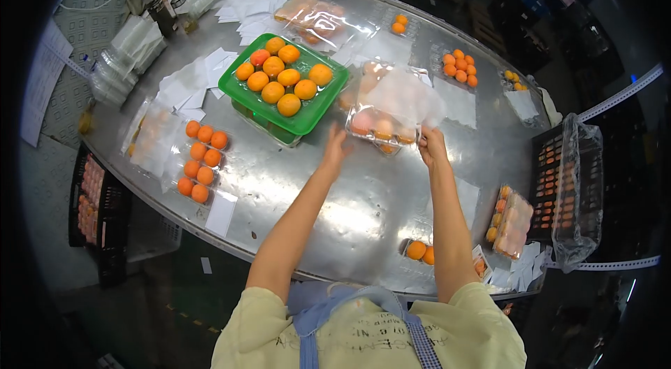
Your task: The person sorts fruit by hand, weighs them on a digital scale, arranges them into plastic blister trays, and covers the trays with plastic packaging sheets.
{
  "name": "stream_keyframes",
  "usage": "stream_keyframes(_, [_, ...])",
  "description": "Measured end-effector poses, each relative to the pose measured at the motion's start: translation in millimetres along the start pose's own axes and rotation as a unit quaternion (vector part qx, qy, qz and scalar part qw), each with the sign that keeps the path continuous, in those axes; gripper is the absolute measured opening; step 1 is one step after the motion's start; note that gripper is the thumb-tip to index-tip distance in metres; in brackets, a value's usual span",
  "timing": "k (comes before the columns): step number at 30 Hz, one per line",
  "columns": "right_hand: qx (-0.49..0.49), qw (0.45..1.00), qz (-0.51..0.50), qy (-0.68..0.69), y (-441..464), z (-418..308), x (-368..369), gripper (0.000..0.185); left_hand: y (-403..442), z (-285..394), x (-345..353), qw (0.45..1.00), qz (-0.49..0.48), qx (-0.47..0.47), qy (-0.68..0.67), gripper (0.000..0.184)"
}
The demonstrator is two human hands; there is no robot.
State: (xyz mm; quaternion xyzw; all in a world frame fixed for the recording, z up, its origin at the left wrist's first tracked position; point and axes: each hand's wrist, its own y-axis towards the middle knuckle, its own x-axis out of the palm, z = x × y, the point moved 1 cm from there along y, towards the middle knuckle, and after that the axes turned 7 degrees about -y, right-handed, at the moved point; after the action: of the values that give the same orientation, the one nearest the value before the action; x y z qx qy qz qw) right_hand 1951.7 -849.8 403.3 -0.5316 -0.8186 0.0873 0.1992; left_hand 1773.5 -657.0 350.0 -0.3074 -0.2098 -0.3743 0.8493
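Note:
A clear plastic fruit box [383, 124] with orange fruit inside lies in front of me, a white sheet [402, 93] covering much of its top. My right hand [433, 147] has its fingers closed on the box's near right corner. Just off the near left corner, my left hand [335, 151] is open, fingers stretched upward and holding nothing. Left of the box, a green tray [307, 121] of loose orange fruit sits on top of another container.
On the metal table [342, 215] lie filled trays of oranges [203, 156], white paper sheets [189, 86] and closed fruit packs [514, 226]. Stacked clear plastic boxes [126, 61] line the left edge. A black crate [549, 177] stands by the right edge.

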Motion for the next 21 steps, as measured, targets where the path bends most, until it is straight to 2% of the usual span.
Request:
stream_keyframes(5, [-0.013, 1.000, 0.025, -0.005, -27.0, -0.9, -17.7, 0.015, 62.2, 21.4, 19.1, 0.997, -0.014, 0.048, -0.059, 0.066])
stream_keyframes(8, [0.008, 0.999, 0.036, -0.019, -41.3, 10.6, -33.1, 0.011, 77.3, 19.9, 29.5, 0.999, 0.038, 0.014, 0.008, 0.066])
stream_keyframes(9, [0.026, 0.999, 0.013, -0.036, -44.8, 16.2, -39.7, 0.011, 110.3, -15.4, 13.6, 0.986, 0.105, 0.100, 0.077, 0.066])
stream_keyframes(12, [0.032, 0.999, -0.020, 0.016, -68.5, 26.9, -56.7, 0.009, 81.1, -5.6, 26.3, 0.982, 0.100, 0.091, 0.133, 0.069])
stream_keyframes(13, [0.004, 0.998, -0.049, 0.024, -71.8, 36.8, -69.8, 0.009, 62.1, 2.7, 38.6, 0.985, 0.088, 0.086, 0.119, 0.068])
stream_keyframes(16, [-0.010, 0.994, 0.028, 0.101, -96.9, 49.2, -77.4, 0.007, 49.4, -16.4, 43.6, 0.993, 0.048, 0.069, 0.082, 0.068])
stream_keyframes(17, [-0.022, 0.996, -0.006, 0.091, -103.4, 56.4, -87.1, 0.009, 38.7, -13.3, 51.0, 0.995, 0.048, 0.068, 0.062, 0.069])
stream_keyframes(20, [-0.010, 0.993, 0.054, 0.109, -133.1, 77.7, -104.7, 0.010, 25.4, -7.4, 51.9, 0.997, 0.042, 0.046, 0.041, 0.069])
stream_keyframes(21, [0.001, 0.992, 0.075, 0.104, -146.3, 84.2, -108.5, 0.010, 21.4, -8.3, 45.8, 0.995, 0.062, 0.039, 0.072, 0.067])
